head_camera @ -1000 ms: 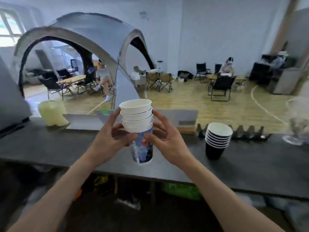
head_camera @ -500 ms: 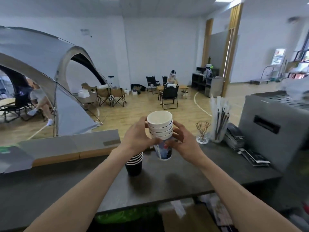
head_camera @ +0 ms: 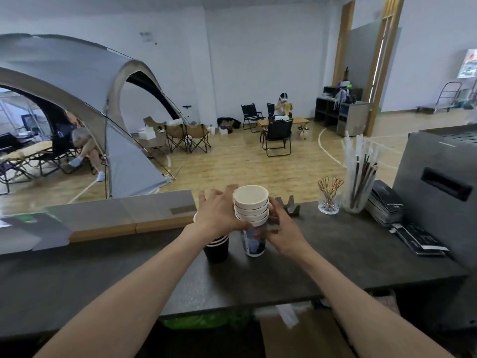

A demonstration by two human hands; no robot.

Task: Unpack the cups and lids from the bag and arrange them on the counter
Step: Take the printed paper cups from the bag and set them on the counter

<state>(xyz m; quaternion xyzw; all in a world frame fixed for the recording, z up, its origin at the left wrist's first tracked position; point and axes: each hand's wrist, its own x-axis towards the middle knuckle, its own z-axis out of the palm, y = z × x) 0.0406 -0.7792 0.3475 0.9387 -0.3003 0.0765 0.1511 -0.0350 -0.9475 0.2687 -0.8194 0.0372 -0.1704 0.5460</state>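
**One head camera, looking down over the counter**

I had a single wide-angle view, worn on the head, facing forward and down. It sat close above the dark counter (head_camera: 348,259), both forearms reaching in from the bottom edge, the hall stretching well beyond.

The left hand (head_camera: 219,214) covers most of the black cup stack (head_camera: 216,248), hiding its rims. The printed cup's (head_camera: 254,240) picture is too blurred to read. The right hand's (head_camera: 282,232) fingertips vanish behind the white stack. Both forearms run off the bottom edge.
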